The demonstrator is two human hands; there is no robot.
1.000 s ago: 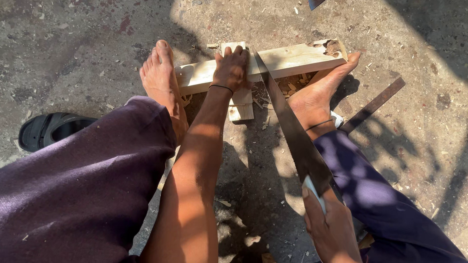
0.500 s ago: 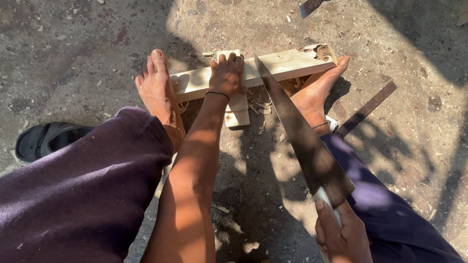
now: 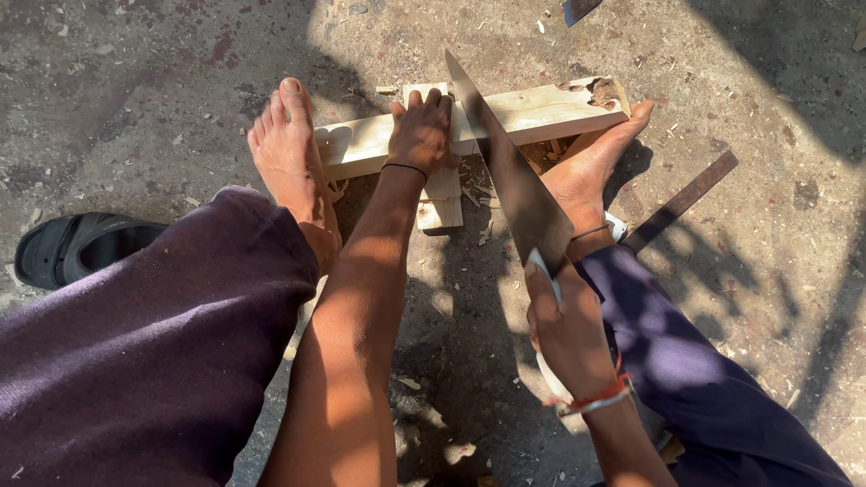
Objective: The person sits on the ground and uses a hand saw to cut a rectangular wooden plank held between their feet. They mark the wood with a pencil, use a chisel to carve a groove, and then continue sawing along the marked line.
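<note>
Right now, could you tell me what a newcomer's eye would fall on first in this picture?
Probably the handsaw, gripped by the right hand at lower right, its blade slanting up across the pale wooden plank on the concrete. The left hand presses on the plank at centre, and bare feet brace it from both sides.

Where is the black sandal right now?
In the head view the black sandal lies on the concrete ground at the far left edge, beside the purple trouser leg and left of the bare foot pressed on the plank.
</note>
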